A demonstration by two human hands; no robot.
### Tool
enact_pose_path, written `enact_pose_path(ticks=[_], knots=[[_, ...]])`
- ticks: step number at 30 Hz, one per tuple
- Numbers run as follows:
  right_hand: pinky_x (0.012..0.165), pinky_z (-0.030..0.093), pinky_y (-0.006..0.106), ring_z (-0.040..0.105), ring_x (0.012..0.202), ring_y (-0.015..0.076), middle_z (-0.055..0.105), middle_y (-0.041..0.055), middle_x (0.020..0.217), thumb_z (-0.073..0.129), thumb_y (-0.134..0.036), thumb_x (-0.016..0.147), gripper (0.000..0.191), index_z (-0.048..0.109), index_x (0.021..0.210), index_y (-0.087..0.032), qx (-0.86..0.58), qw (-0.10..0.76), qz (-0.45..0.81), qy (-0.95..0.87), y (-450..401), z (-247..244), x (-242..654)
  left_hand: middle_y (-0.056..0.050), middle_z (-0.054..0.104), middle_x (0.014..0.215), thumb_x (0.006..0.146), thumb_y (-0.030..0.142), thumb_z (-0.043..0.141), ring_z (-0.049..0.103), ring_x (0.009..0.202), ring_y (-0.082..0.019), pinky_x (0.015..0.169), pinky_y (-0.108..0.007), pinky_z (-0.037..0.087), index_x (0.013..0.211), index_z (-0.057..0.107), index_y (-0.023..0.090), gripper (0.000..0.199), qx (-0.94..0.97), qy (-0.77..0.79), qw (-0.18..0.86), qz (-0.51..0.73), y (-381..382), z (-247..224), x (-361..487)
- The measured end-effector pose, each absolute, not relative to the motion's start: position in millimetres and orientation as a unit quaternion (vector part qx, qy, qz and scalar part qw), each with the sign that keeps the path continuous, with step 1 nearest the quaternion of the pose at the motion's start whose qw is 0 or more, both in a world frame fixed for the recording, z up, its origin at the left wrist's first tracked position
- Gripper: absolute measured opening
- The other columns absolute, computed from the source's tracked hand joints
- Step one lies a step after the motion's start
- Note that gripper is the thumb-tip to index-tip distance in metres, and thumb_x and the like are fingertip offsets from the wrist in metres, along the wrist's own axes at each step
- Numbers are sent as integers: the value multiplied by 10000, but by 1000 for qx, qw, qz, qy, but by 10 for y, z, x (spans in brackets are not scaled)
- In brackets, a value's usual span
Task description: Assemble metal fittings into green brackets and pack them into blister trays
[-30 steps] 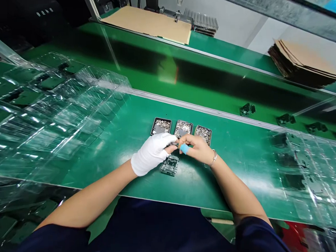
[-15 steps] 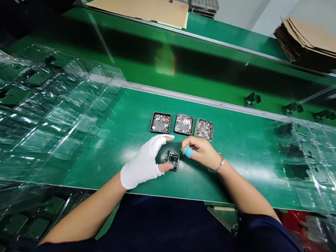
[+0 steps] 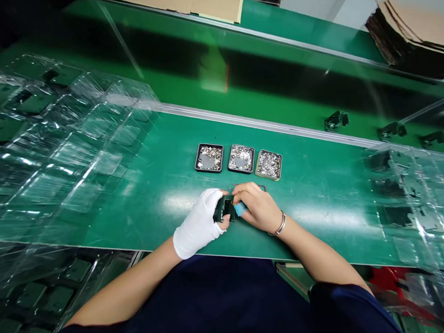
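My left hand (image 3: 201, 225), in a white glove with bare fingertips, grips a small black frame-like plastic part (image 3: 224, 208) between thumb and fingers, tilted up over the bench. My right hand (image 3: 258, 208), with blue tape on a finger, is pinched at the part's right side; whatever sits between its fingertips is too small to make out. Just behind the right hand lies a thin bent metal rod (image 3: 264, 186), partly covered by it. Farther back stand three small trays of shiny metal pieces: a left tray (image 3: 197, 163), a middle tray (image 3: 229, 162) and a right tray (image 3: 258, 169).
Clear plastic blister trays (image 3: 107, 157) are stacked at the left on the green bench (image 3: 319, 191). More blister trays (image 3: 418, 192) with black parts stand at the right. A metal strip (image 3: 242, 121) runs along the back. Cardboard sheets (image 3: 415, 35) lie on the shelf.
My left hand has closed on the black part and tilted it up off the bench. My right hand has moved left against the part's side, uncovering the bent rod. The view has shifted slightly.
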State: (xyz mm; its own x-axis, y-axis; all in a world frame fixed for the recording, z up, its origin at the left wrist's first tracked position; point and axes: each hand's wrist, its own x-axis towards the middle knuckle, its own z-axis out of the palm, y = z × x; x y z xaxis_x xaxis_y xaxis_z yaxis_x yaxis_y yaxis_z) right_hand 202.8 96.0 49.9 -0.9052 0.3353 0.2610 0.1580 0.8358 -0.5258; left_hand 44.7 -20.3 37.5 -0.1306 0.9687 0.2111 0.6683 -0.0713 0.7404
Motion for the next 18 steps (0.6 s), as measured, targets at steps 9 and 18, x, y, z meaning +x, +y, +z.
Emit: enact_pose_path(ticks=[9,18], knots=[[752,502,289,610,953,186,643,74,1047,472,-67,771,226,524,944,-203,-184,134,284,-931,935,444,2028,-127,531,1119,751,280,569,557,1055,-285,897,-450,479,1154,425,178,440,634,656,202,357,-238,371,455],[805,507,301,637,919,189,670,66,972,464,-55,773,267,550,982,-198,-177,138,277,-934,829,450,1965,-42,561,782,829,209,468,562,788,-219,718,-350,465,791,546,185,90,687,666,236,169,-35,769,286]])
